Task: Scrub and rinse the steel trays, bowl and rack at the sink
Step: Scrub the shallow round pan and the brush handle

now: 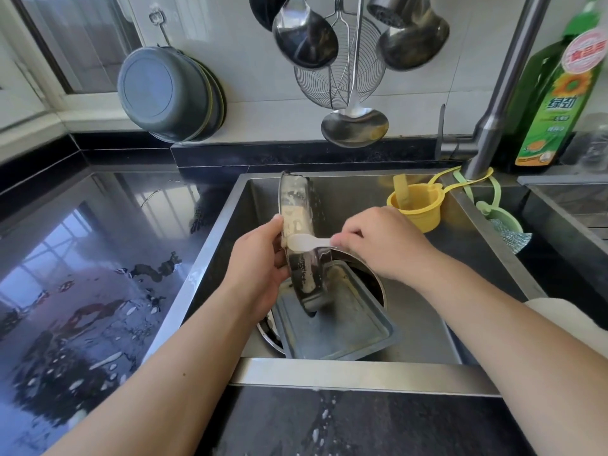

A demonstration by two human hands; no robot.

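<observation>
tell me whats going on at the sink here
A person is cleaning at a steel sink. The left hand holds a steel tray up on its edge over the basin, and the right hand pinches a small white plastic spoon against it, apparently scraping off pale residue. Beneath lie another tray and a steel bowl, not yet washed by the look of them. No water is visibly running.
</observation>
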